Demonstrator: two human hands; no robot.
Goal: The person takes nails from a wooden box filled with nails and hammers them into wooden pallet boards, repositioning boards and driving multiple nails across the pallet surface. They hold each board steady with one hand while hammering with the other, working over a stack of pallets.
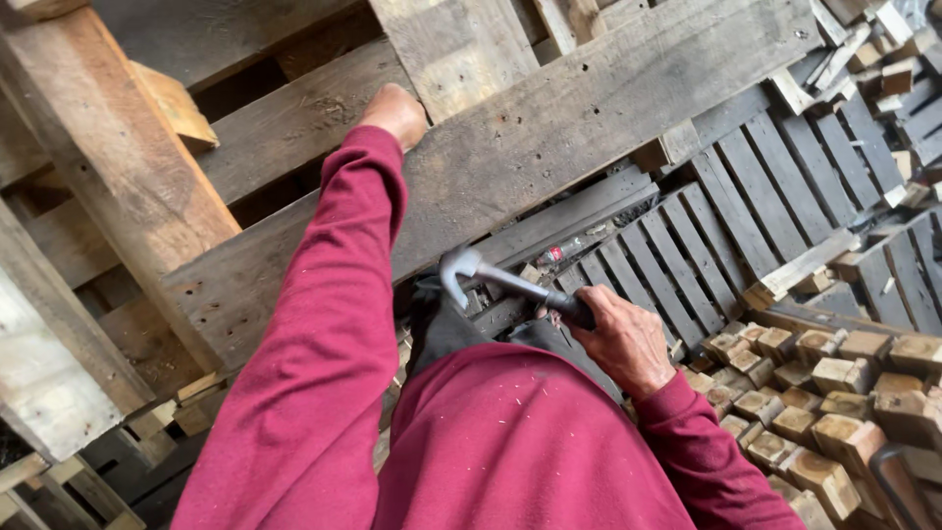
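The left hand (394, 113), arm stretched up, clasps a pallet (549, 128) board's edge, while the right hand (623, 339) is clenched around a hammer (500, 280), claw head raised.

Dark slatted pallets (726, 226) and heaped wooden blocks (834, 393) in daylight.

I have one view only, from the camera worn on the head. It looks steeply down past the chest and red sleeves, close to the wooden pallet (549, 137) ahead, with the heap of wood blocks (834, 412) at lower right.
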